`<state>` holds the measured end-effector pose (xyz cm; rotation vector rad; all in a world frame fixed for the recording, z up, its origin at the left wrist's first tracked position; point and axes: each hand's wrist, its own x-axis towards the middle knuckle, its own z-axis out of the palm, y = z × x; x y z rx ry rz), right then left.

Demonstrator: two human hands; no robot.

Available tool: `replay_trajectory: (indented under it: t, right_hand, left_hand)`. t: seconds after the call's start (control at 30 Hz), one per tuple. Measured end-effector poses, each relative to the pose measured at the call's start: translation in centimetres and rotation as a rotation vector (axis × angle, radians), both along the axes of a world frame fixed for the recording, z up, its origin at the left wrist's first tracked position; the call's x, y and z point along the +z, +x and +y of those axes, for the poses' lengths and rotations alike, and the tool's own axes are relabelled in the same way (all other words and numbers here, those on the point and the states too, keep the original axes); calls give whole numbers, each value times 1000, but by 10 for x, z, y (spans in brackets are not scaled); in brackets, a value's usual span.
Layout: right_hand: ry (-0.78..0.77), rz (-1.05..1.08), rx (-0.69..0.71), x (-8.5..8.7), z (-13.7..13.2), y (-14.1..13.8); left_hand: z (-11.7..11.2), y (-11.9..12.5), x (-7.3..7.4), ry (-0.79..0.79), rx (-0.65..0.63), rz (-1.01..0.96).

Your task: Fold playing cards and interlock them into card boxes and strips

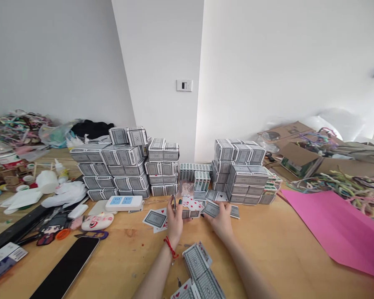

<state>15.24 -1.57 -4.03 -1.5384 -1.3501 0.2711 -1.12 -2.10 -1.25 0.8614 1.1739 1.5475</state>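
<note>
My left hand [174,220], with a red string bracelet at the wrist, is closed on the left end of a small pack of playing cards [190,213] resting on the wooden table [268,249]. My right hand [221,220] lies beside the pack's right end with its fingers curled over loose grey-backed cards [212,209]. Face-up red cards [193,204] lie just behind the pack. More loose cards [156,219] are scattered left of my left hand. Near my forearms sits a heap of card boxes and cards [199,270].
Stacks of grey card boxes stand behind the hands, left [118,166] and right [243,170]. A white power strip [124,202], a phone [67,268] and craft clutter fill the left. A pink sheet [336,228] and cardboard boxes [299,153] lie right.
</note>
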Motion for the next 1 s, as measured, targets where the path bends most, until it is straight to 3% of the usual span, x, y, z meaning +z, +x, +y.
replay_trajectory:
  t: [0.17, 0.3, 0.5, 1.0]
  right_hand:
    - [-83, 200, 105, 5, -1, 1]
    - [-185, 549, 281, 8, -2, 1]
    - [-165, 1003, 577, 16, -6, -7]
    - [-231, 1136, 706, 17, -7, -9]
  left_hand:
    - [1, 0, 0, -23, -4, 13]
    - [0, 0, 3, -3, 5, 15]
    - [-1, 1, 5, 1, 11, 16]
    - [3, -2, 2, -64, 90, -93]
